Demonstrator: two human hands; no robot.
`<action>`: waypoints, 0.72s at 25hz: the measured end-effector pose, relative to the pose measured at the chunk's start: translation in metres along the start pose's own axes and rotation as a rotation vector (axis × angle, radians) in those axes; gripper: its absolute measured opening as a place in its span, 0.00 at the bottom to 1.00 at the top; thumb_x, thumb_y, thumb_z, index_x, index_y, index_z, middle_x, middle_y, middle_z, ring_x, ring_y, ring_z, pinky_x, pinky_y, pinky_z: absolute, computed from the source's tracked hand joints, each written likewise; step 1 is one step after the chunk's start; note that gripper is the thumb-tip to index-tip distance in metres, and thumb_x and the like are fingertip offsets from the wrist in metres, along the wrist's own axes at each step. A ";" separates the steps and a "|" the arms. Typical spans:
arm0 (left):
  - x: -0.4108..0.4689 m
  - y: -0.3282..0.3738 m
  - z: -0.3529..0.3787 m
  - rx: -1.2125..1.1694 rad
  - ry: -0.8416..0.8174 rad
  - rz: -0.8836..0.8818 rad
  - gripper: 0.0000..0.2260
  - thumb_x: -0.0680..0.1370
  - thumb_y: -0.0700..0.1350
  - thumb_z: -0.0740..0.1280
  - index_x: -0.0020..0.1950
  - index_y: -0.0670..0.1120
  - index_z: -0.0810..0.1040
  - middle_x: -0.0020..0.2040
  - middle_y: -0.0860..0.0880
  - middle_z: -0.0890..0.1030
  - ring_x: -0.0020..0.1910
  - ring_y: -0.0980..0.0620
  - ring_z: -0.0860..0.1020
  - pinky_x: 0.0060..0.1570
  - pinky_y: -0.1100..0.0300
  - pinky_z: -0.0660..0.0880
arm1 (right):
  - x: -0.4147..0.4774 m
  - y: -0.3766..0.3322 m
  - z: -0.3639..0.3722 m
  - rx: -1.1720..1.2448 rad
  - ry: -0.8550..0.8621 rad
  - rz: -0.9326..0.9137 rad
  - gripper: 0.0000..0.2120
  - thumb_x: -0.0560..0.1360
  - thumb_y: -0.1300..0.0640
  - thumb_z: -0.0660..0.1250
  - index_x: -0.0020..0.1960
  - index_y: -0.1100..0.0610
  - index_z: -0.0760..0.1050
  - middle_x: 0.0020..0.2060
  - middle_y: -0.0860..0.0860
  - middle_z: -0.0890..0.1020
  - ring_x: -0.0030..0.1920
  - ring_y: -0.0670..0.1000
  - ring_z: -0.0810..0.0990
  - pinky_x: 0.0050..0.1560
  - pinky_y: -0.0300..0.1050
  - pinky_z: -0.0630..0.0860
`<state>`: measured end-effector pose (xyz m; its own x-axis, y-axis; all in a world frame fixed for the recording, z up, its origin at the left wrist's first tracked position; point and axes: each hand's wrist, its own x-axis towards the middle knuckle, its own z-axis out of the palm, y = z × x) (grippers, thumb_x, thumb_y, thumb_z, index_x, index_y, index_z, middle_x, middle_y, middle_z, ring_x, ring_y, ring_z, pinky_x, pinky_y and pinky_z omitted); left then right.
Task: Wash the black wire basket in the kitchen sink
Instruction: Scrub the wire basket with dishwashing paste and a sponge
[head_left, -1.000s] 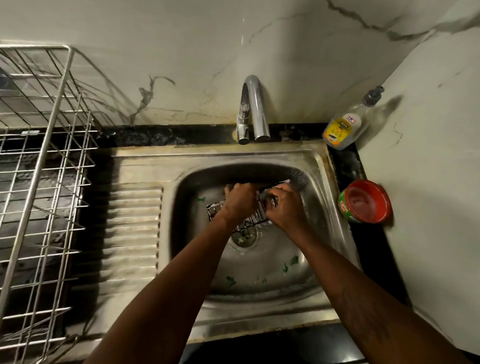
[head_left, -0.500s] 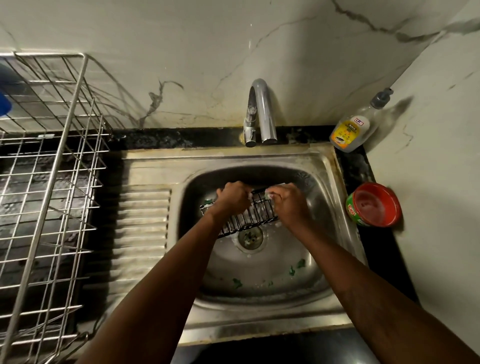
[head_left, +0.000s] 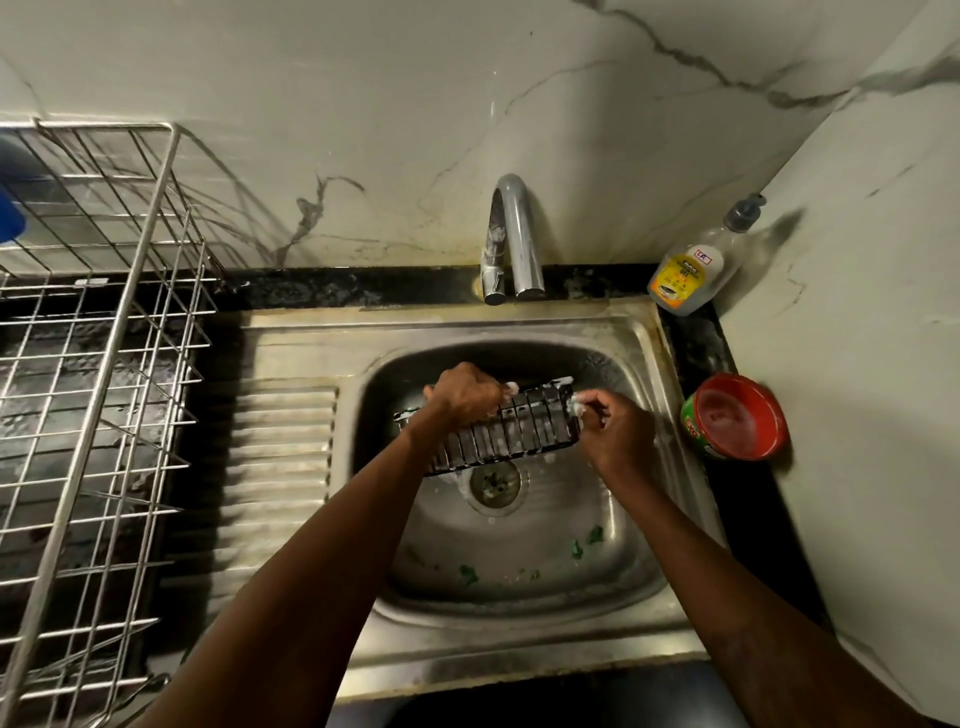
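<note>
Gripping the black wire basket (head_left: 511, 434) by its upper rim, the left hand (head_left: 462, 396) has its fingers curled tight over the wire. The basket is held tilted inside the sink (head_left: 519, 325), above the drain (head_left: 494, 482), and its bars carry white foam. The right hand (head_left: 621, 436) is at the basket's right end, fingers curled and pinched on the end wire, with foam over the fingertips (head_left: 577, 406). Whether they clasp anything besides the wire cannot be told. Green scraps (head_left: 587, 540) lie on the sink floor. The tap (head_left: 511, 234) stands at the back, and no water shows at its spout. A soap bottle (head_left: 685, 270) and a red-lidded tub (head_left: 737, 415) stand on the dark worktop (head_left: 698, 343) to the right. A wire dish rack (head_left: 104, 364) stands to the left
</note>
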<state>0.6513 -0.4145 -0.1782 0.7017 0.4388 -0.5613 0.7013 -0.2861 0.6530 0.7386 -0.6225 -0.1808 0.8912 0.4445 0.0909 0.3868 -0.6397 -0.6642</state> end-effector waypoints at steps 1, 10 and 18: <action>-0.002 -0.001 -0.002 -0.057 0.008 0.012 0.13 0.76 0.55 0.71 0.40 0.46 0.83 0.37 0.50 0.84 0.44 0.53 0.81 0.63 0.44 0.75 | 0.005 -0.008 -0.001 0.035 0.028 0.019 0.14 0.71 0.70 0.70 0.48 0.53 0.84 0.42 0.48 0.86 0.42 0.48 0.84 0.45 0.40 0.79; -0.051 -0.011 -0.001 -0.311 0.105 0.314 0.14 0.81 0.51 0.69 0.36 0.54 0.76 0.30 0.62 0.79 0.32 0.64 0.76 0.33 0.72 0.69 | 0.024 -0.081 -0.015 0.112 0.039 -0.098 0.10 0.74 0.68 0.71 0.48 0.55 0.85 0.42 0.47 0.87 0.41 0.45 0.84 0.47 0.36 0.78; -0.056 -0.030 -0.026 -0.119 0.019 0.408 0.10 0.71 0.42 0.68 0.51 0.45 0.83 0.46 0.47 0.86 0.48 0.47 0.84 0.51 0.48 0.81 | -0.012 -0.104 0.030 -0.019 -0.066 -0.410 0.13 0.76 0.65 0.66 0.59 0.60 0.83 0.52 0.56 0.85 0.50 0.55 0.84 0.53 0.47 0.82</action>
<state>0.5876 -0.4086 -0.1533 0.9154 0.3262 -0.2360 0.3466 -0.3400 0.8742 0.6806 -0.5427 -0.1347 0.6451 0.7041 0.2968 0.7115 -0.4120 -0.5692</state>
